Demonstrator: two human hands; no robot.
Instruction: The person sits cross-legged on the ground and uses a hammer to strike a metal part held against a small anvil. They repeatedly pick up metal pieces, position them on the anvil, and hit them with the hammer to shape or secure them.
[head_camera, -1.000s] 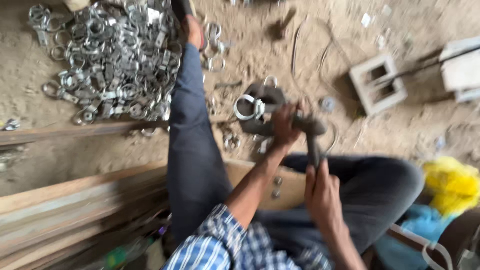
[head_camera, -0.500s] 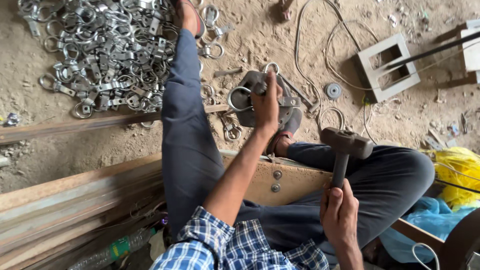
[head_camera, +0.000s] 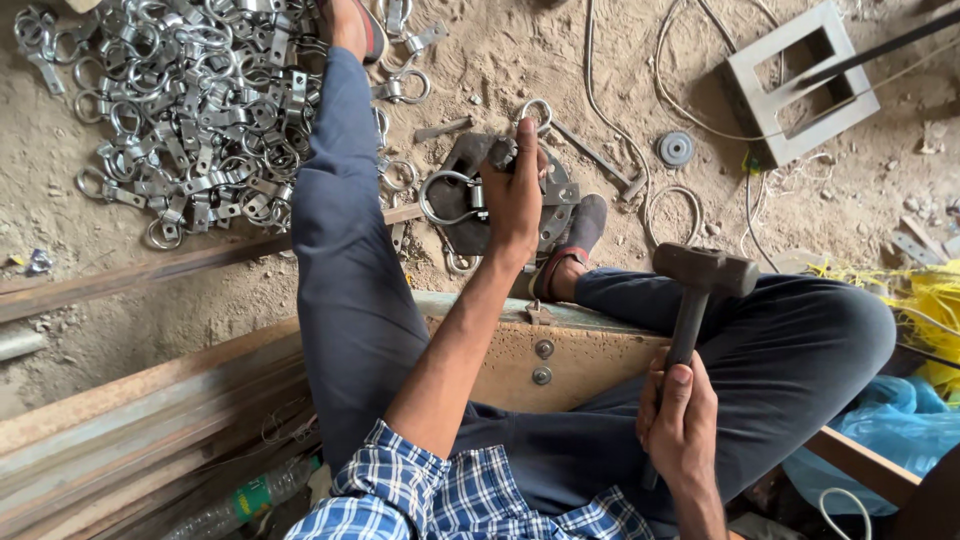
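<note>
While the left hand (head_camera: 515, 195) pins a ring clamp (head_camera: 455, 198) to the dark plate (head_camera: 470, 170), fingers closed, the right hand (head_camera: 680, 420) grips a raised hammer (head_camera: 700, 275).

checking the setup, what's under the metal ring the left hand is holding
A dark steel plate lies on the sandy ground under the ring. The left hand covers the plate's middle, so what sits there cannot be seen.

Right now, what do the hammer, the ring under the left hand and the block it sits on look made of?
Hammer: dark, dull metal head, probably steel; the handle looks dark too, material unclear.
Ring: bright silvery metal, likely plated steel, shiny like the pile beside the leg.
Block: dark, worn plate, apparently iron or steel.
</note>
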